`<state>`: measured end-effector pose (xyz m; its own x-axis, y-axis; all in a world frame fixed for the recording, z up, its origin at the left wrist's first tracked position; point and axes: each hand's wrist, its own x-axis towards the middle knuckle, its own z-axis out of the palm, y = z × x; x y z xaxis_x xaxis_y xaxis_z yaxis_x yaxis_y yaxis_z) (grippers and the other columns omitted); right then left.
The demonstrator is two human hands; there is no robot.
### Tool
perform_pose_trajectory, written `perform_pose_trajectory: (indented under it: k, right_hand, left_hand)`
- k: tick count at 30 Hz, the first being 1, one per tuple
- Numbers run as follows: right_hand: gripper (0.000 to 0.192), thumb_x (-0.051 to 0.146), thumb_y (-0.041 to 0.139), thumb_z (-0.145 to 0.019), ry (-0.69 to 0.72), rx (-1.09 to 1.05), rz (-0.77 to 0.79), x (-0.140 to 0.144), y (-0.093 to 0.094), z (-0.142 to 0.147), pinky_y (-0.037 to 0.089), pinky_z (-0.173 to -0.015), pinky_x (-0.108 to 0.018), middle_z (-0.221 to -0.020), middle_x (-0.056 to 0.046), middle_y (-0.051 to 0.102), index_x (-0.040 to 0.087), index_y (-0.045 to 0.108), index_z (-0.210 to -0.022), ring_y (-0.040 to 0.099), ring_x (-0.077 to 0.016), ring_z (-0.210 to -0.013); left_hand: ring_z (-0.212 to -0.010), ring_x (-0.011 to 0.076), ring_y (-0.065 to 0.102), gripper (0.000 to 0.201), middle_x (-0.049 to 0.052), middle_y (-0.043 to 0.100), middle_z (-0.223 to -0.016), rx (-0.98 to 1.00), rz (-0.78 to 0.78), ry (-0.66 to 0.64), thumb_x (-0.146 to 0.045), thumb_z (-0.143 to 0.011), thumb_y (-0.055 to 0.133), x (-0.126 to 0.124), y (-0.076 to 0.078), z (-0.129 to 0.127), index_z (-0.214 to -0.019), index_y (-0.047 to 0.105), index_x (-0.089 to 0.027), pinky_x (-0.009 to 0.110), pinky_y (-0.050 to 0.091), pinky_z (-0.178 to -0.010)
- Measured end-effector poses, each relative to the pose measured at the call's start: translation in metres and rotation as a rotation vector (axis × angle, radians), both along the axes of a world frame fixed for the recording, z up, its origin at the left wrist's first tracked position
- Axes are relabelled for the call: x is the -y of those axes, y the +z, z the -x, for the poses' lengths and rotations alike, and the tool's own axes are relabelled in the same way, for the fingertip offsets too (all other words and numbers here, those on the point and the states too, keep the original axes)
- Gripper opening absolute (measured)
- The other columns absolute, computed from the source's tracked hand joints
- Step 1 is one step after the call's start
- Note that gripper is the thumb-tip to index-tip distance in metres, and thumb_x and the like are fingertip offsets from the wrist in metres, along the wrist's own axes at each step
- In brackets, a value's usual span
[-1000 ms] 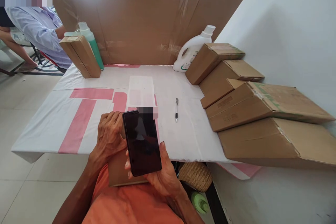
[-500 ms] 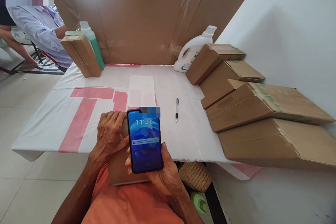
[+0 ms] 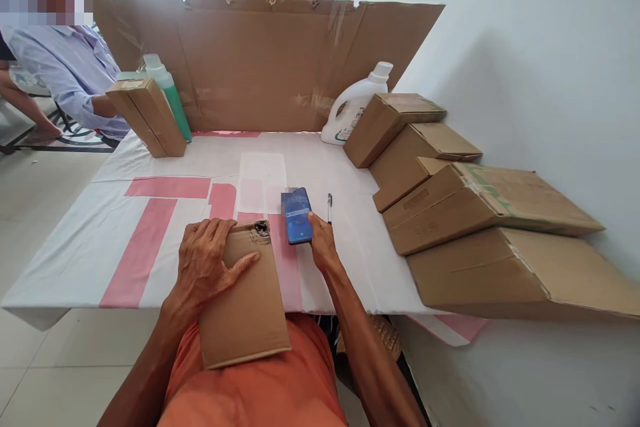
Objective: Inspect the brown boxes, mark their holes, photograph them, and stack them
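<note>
Left hand flat on small box, steadying it at counter edge | right hand fingers closed around phone, laying it beside pen

I'm at a makeshift home packing station: a table under a white-and-pink plastic cover, brown cardboard shipping boxes stacked along its right edge, a taped cardboard screen behind it.
</note>
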<state>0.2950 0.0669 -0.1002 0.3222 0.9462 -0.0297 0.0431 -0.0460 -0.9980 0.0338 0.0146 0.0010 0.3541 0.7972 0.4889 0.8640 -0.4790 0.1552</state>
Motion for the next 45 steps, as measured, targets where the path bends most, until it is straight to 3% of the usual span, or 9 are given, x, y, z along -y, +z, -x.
perform_pose_trajectory:
  k: [6,13,16,19,23,29,34,40,45]
  right_hand:
    - [0.04,0.059,0.052,-0.094,-0.061,0.334,0.038,-0.016,-0.03,-0.011,0.042,-0.069,-0.035,-0.067,0.002,0.051,0.024,0.054,-0.074,0.046,-0.0195,-0.068]
    - [0.044,0.04,0.053,-0.09,-0.046,0.568,-0.035,0.012,-0.033,-0.006,0.045,-0.113,-0.062,-0.122,-0.023,0.065,0.012,0.073,-0.118,0.058,-0.0381,-0.122]
    - [0.055,0.026,0.052,-0.088,0.144,0.595,-0.135,0.051,-0.034,-0.002,0.042,-0.124,-0.06,-0.14,-0.022,0.063,0.013,0.067,-0.14,0.056,-0.0355,-0.137]
    - [0.081,0.02,0.057,-0.086,0.557,0.582,-0.218,0.099,-0.037,0.005,0.038,-0.13,-0.06,-0.168,-0.018,0.046,0.019,0.043,-0.166,0.041,-0.034,-0.158]
    - [0.089,0.021,0.062,-0.092,0.749,0.468,-0.153,0.139,-0.027,0.023,0.041,-0.128,-0.056,-0.171,-0.015,0.044,0.026,0.029,-0.174,0.04,-0.0322,-0.16]
    - [0.044,0.047,0.071,-0.101,0.54,0.407,-0.136,0.135,0.043,0.035,0.058,-0.091,-0.039,-0.115,-0.008,0.073,0.025,0.067,-0.138,0.068,-0.0269,-0.102]
    - [0.065,0.077,0.042,-0.106,0.421,0.286,-0.284,0.101,0.084,0.043,0.051,-0.076,-0.036,-0.103,-0.007,0.07,0.021,0.069,-0.126,0.063,-0.0236,-0.087]
    - [0.078,0.073,0.059,-0.1,0.522,0.227,-0.215,0.053,0.009,0.076,0.057,-0.1,-0.047,-0.138,-0.016,0.061,0.024,0.048,-0.16,0.063,-0.032,-0.126]
    - [0.059,0.034,0.075,-0.097,0.389,0.354,-0.232,0.009,-0.029,0.098,0.058,-0.103,-0.051,-0.132,-0.015,0.065,0.021,0.056,-0.151,0.068,-0.0318,-0.117]
  left_hand:
    - [-0.093,0.0325,0.07,0.05,0.012,0.075,-0.098,0.012,0.039,0.011,-0.063,-0.099,0.065,-0.006,-0.005,0.001,-0.113,0.068,-0.015,0.046,0.048,-0.088]
    - [-0.125,0.034,0.067,0.053,0.012,0.074,-0.132,0.401,0.229,-0.022,-0.063,-0.096,0.068,-0.028,-0.025,0.014,-0.132,0.069,-0.023,0.05,0.047,-0.111]
    - [-0.148,0.0345,0.054,0.066,0.014,0.061,-0.157,0.859,0.303,0.075,-0.072,-0.099,0.056,-0.032,-0.053,0.034,-0.145,0.063,-0.024,0.054,0.04,-0.125]
    - [-0.156,0.0347,0.047,0.08,0.016,0.048,-0.169,1.229,0.432,0.17,-0.078,-0.102,0.038,-0.017,-0.087,0.05,-0.16,0.049,-0.024,0.058,0.037,-0.129]
    - [-0.159,0.0363,0.045,0.083,0.014,0.051,-0.168,1.178,0.645,0.115,-0.082,-0.098,0.049,0.034,-0.112,0.048,-0.159,0.054,-0.025,0.055,0.036,-0.131]
    - [-0.156,0.0365,0.048,0.086,0.01,0.061,-0.16,1.122,0.788,0.16,-0.087,-0.099,0.031,0.087,-0.054,0.055,-0.156,0.06,-0.029,0.054,0.042,-0.128]
    - [-0.144,0.0389,0.056,0.08,0.011,0.065,-0.153,1.006,0.625,0.124,-0.086,-0.098,0.037,0.068,-0.018,0.072,-0.144,0.07,-0.028,0.055,0.051,-0.118]
    - [-0.137,0.0382,0.062,0.086,0.016,0.061,-0.153,1.025,0.557,0.192,-0.089,-0.094,0.042,0.032,-0.074,0.057,-0.152,0.056,-0.027,0.061,0.052,-0.114]
    - [-0.135,0.0425,0.063,0.088,0.015,0.063,-0.148,0.933,0.584,0.328,-0.084,-0.084,0.064,-0.006,-0.095,0.047,-0.153,0.051,-0.031,0.064,0.053,-0.109]
